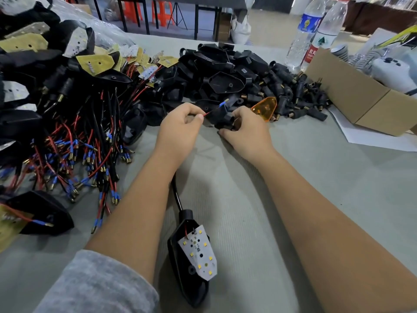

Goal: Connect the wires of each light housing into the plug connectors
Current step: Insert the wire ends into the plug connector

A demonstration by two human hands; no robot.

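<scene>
Our left hand [180,125] pinches a thin red wire [207,114] between thumb and forefinger, and our right hand [246,129] curls round a black plug connector [222,116], pressing it down on the bench [338,188] near its middle. The wire ends in a blue-sleeved terminal [222,104] that pokes up past the connector's far side, so we judge it is being threaded through and not yet seated.

Largest first: the heap of finished housings with red and black leads [74,141] crowds the left edge, and a pile of bare black shells and connectors [225,73] lies along the far edge. Our forearm could drag those loose leads and tangle them with the one we hold.

Next, the light housing [191,256] with its white LED board [199,254] lies at the near edge between our arms. Its black lead [177,197] runs up under our left wrist. If we pull too hard, the housing may slide or the solder joint strain.

Smallest, the terminal itself: a pinch this far back lets the wire buckle, and it may miss the connector's bore
</scene>
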